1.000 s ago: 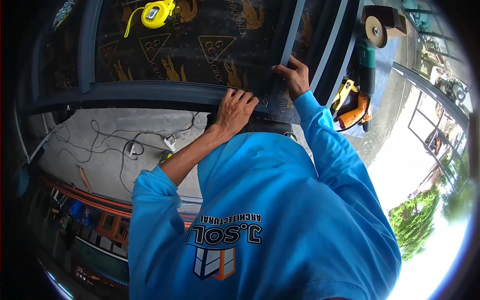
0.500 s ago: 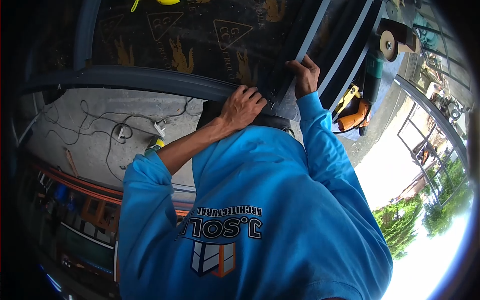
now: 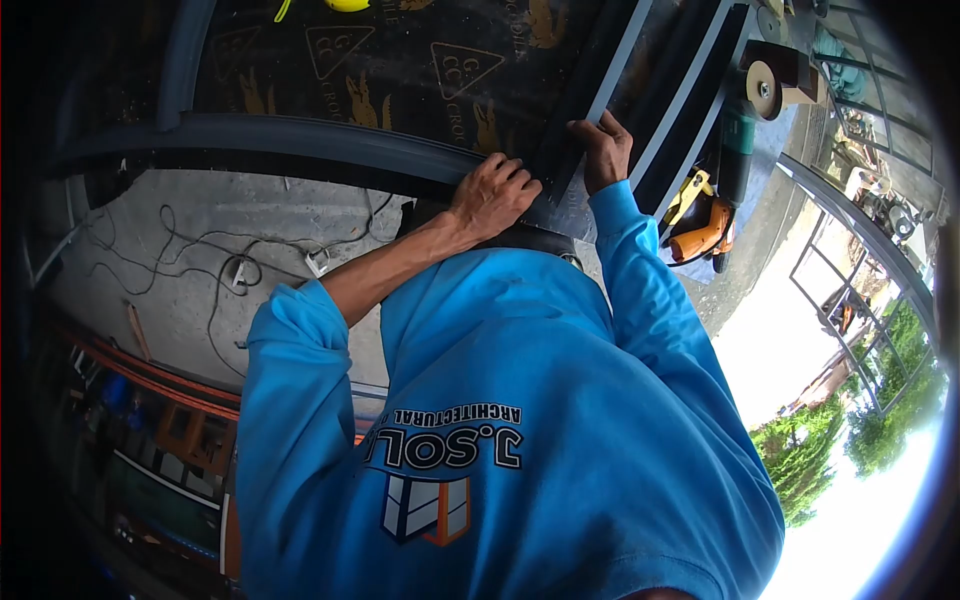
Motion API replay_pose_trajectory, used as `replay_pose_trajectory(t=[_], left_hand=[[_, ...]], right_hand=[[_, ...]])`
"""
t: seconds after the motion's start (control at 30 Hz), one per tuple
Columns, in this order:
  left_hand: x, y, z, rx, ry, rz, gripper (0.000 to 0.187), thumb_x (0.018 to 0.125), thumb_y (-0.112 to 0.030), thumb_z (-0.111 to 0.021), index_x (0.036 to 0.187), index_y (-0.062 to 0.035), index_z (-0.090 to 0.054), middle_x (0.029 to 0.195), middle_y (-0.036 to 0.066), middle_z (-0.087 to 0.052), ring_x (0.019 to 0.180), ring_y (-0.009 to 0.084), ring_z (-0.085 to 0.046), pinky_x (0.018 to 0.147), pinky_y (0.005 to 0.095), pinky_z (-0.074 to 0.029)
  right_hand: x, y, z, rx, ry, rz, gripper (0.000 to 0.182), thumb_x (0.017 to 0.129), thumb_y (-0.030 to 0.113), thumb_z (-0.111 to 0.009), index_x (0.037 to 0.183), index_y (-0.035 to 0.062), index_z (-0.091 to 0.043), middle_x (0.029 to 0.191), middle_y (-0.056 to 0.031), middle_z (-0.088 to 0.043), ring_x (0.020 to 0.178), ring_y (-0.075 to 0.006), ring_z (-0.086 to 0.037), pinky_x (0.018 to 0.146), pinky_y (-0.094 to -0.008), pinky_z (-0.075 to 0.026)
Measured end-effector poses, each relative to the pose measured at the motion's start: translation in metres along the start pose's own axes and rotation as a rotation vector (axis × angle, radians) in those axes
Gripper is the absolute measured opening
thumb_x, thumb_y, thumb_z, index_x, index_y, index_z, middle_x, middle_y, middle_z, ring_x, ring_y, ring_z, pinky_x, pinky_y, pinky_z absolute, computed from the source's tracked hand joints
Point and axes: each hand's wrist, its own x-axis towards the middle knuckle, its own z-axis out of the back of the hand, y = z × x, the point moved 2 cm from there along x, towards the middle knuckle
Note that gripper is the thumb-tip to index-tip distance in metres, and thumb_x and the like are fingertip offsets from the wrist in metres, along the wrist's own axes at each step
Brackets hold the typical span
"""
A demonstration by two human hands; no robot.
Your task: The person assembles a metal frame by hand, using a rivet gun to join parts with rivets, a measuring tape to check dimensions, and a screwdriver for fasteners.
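A dark grey metal frame bar [image 3: 330,140] runs along the near edge of the work surface. My left hand [image 3: 495,197] has its fingers curled over the right end of this bar, knuckles up; the fingertips are hidden. Just to its right, my right hand [image 3: 606,155] is closed around a long grey metal profile [image 3: 614,68] that slants away to the upper right. Thumb and forefinger press at the profile's sides. Beneath both lies a black board [image 3: 290,95] printed with gold crocodiles and triangles.
More grey profiles [image 3: 682,90] lie parallel on the right. Beyond them sit a green angle grinder [image 3: 737,135] with a tan disc [image 3: 763,90] and an orange-handled tool [image 3: 703,235]. Dark cords [image 3: 215,265] trail over the concrete floor. Something yellow [image 3: 348,4] rests at the top.
The view has shifted slightly. My left hand sits a little higher in the picture, its fingers more bunched at the bar's end. My right hand keeps its hold on the profile.
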Motion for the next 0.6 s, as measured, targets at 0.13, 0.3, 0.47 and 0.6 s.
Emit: replay_pose_trajectory(t=[0.13, 0.3, 0.47, 0.6], left_hand=[[0.01, 0.001, 0.003, 0.063, -0.073, -0.045, 0.015, 0.072, -0.005, -0.057, 0.085, -0.0032, -0.064, 0.088, 0.011, -0.065, 0.096, 0.0249, -0.06, 0.084, 0.0374, -0.045], [0.019, -0.004, -0.004, 0.181, -0.004, 0.089, 0.018, 0.073, -0.013, -0.057, 0.089, -0.0075, -0.064, 0.093, 0.007, -0.058, 0.092, 0.0225, -0.052, 0.076, 0.0363, -0.042], [0.026, -0.004, 0.0, 0.126, 0.182, 0.109, 0.042, 0.068, -0.027, -0.069, 0.102, -0.0059, -0.06, 0.104, 0.011, -0.055, 0.103, 0.027, -0.048, 0.089, 0.042, -0.037], [0.014, 0.003, 0.043, 0.033, 0.195, 0.134, 0.068, 0.059, -0.039, -0.077, 0.116, -0.0074, -0.055, 0.123, 0.016, -0.046, 0.123, 0.0326, -0.034, 0.105, 0.0505, -0.021]], right_hand=[[-0.002, 0.001, 0.006, -0.008, 0.041, -0.034, 0.027, 0.069, 0.007, -0.063, 0.094, -0.0022, -0.064, 0.085, -0.0106, -0.064, 0.077, -0.0188, -0.057, 0.077, -0.0311, -0.044], [0.003, -0.022, -0.001, 0.135, 0.201, 0.073, 0.027, 0.082, 0.01, -0.057, 0.107, 0.0003, -0.055, 0.09, -0.0094, -0.063, 0.074, -0.0174, -0.059, 0.07, -0.0255, -0.047], [-0.007, -0.033, 0.005, -0.239, 0.091, 0.186, 0.035, 0.083, 0.023, -0.061, 0.107, -0.002, -0.054, 0.088, -0.0094, -0.062, 0.077, -0.017, -0.056, 0.072, -0.0299, -0.045], [-0.006, -0.029, 0.004, -0.328, 0.022, 0.139, 0.066, 0.076, 0.036, -0.072, 0.124, -0.0009, -0.047, 0.095, -0.0141, -0.061, 0.087, -0.0228, -0.056, 0.081, -0.0332, -0.043]])
